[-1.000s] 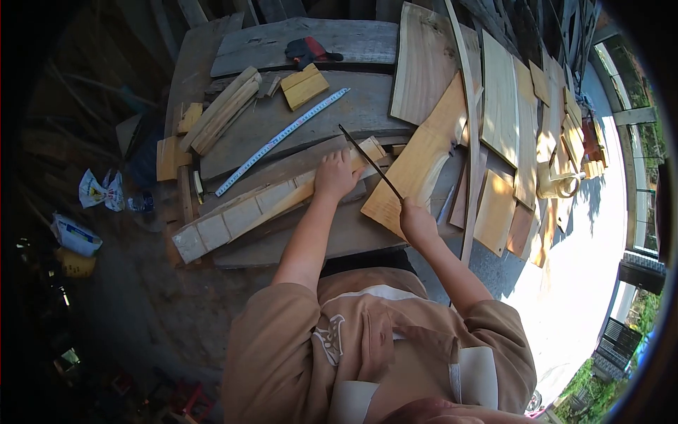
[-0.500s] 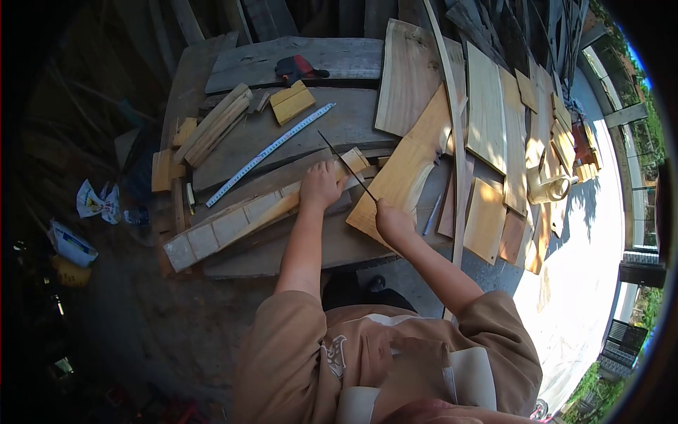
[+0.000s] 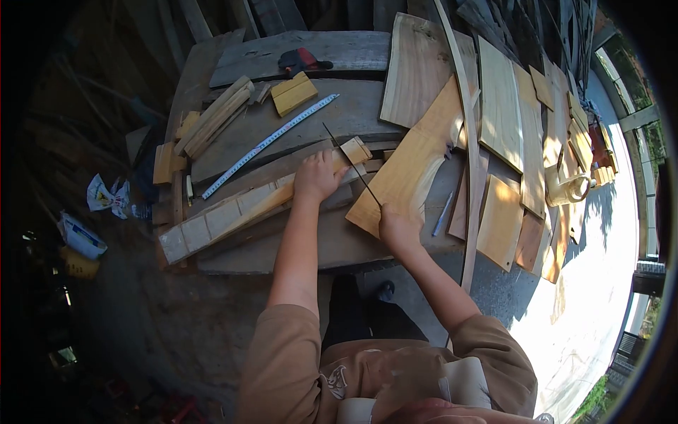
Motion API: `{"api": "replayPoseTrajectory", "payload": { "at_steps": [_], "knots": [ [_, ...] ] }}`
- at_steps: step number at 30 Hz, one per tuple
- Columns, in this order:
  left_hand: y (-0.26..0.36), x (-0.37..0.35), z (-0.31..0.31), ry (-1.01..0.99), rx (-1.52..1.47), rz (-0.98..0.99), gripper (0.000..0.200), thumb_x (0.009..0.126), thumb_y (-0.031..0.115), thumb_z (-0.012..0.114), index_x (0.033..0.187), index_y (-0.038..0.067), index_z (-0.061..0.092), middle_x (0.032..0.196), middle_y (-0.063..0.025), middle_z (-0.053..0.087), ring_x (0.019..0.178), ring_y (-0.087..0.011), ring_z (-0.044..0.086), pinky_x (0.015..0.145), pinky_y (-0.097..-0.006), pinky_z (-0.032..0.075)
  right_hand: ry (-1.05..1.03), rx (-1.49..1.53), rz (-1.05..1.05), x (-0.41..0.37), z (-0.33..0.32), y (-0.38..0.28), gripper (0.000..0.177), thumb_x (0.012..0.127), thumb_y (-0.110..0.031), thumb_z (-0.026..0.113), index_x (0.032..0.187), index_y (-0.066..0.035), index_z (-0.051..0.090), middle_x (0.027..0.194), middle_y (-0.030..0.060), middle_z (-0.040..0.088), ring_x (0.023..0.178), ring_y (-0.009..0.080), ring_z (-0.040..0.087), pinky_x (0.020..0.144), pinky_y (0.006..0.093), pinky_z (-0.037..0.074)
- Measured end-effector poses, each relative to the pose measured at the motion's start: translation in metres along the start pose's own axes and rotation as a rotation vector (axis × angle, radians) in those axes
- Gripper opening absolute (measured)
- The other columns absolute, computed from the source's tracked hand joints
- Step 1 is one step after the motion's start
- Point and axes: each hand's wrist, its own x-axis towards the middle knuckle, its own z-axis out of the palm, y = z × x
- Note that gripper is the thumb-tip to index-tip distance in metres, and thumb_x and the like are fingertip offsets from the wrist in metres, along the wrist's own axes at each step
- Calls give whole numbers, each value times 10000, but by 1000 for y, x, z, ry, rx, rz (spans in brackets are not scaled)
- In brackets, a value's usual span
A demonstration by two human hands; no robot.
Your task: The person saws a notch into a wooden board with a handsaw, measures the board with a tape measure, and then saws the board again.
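Note:
My left hand (image 3: 317, 175) is closed over a long wooden bar (image 3: 244, 207), pressing on it near its right end. The bar lies at a slant on the workbench, with lines across its upper face. My right hand (image 3: 400, 227) grips a handsaw, whose thin dark blade (image 3: 361, 179) appears edge-on. The blade crosses the bar just right of my left hand; its handle is hidden in my fist. Beside my right hand lies a wide plank (image 3: 407, 169) with a wavy edge. Beyond the bar, a white measuring strip (image 3: 272, 145) lies on the bench.
Yellow wooden blocks (image 3: 294, 94), a bundle of sticks (image 3: 217, 116) and a dark red-and-black object (image 3: 304, 61) are on the workbench (image 3: 296, 244). A slim blue tool (image 3: 443, 214) lies at right. A long thin strip (image 3: 467, 127) crosses several boards (image 3: 500, 106). A jug-like container (image 3: 567, 189) stands farther right.
The camera view has shifted slightly, so the bench sits a little higher. My right hand has come slightly nearer my body with the saw. My left hand stays on the bar.

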Motion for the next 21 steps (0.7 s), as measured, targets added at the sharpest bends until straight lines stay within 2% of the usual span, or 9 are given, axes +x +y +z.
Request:
{"api": "replayPoseTrajectory", "payload": {
  "at_steps": [2, 4, 6, 8, 12, 15, 18, 20, 21],
  "knots": [
    [0, 2, 1, -30, -6, -7, 474, 786, 415, 557, 978, -12, 487, 873, -186, 584, 837, -342, 571, 738, -395, 459, -51, -32, 50, -35, -5, 16, 138, 795, -123, 427, 889, -24, 451, 629, 209, 591, 594, 368, 602, 568, 461, 470],
    [-2, 1, 6, 47, 4, 20, 454, 779, 437, 561, 892, 5, 482, 836, -170, 577, 807, -326, 574, 731, -392, 453, -44, -30, 67, -44, -14, 20, 137, 799, -123, 420, 890, -25, 453, 624, 208, 589, 587, 369, 600, 564, 462, 470],
    [-2, 0, 8, 25, -6, 14, 453, 780, 437, 560, 892, 6, 482, 838, -171, 578, 807, -326, 575, 733, -390, 453, -40, -29, 83, -44, -17, 21, 137, 802, -122, 413, 891, -27, 455, 618, 208, 588, 580, 370, 598, 560, 462, 470],
    [-4, 1, 7, 13, 9, 15, 452, 780, 437, 559, 892, 6, 483, 839, -172, 579, 806, -326, 575, 734, -389, 453, 39, -29, -8, -13, -19, 5, 136, 811, -113, 395, 889, -26, 465, 654, 205, 601, 602, 364, 605, 565, 463, 473],
    [-4, 1, 9, 44, 32, 26, 448, 783, 435, 557, 890, 7, 483, 834, -174, 581, 799, -327, 576, 731, -390, 452, 19, 48, -22, 52, -15, -33, 155, 823, -117, 376, 894, -19, 473, 787, 209, 620, 723, 361, 615, 627, 447, 478],
    [-4, 1, 10, 41, 26, 21, 448, 780, 436, 559, 886, 7, 482, 827, -174, 581, 793, -327, 577, 726, -390, 453, 65, 62, -86, 61, -14, -34, 157, 820, -115, 378, 901, -18, 472, 776, 210, 617, 721, 368, 613, 626, 450, 480],
    [-3, 1, 8, 45, 23, 21, 452, 775, 436, 565, 880, 5, 483, 820, -174, 581, 789, -326, 578, 722, -390, 453, -17, -12, -16, 19, -27, -19, 141, 813, -111, 394, 901, -29, 468, 711, 200, 611, 667, 366, 612, 589, 468, 476],
    [-3, 0, 7, 39, 25, 17, 454, 773, 437, 568, 877, 4, 483, 818, -175, 581, 787, -326, 578, 721, -389, 454, 50, -68, -17, -18, -15, 10, 127, 811, -115, 406, 896, -40, 463, 658, 191, 602, 619, 371, 605, 556, 483, 467],
    [-3, 1, 6, 11, 18, 17, 458, 780, 432, 562, 907, -1, 486, 820, -178, 581, 791, -332, 579, 712, -394, 459, 5, -60, 23, -36, -16, 21, 123, 813, -118, 408, 894, -42, 461, 649, 189, 599, 612, 376, 602, 552, 485, 465]
  ]
}}
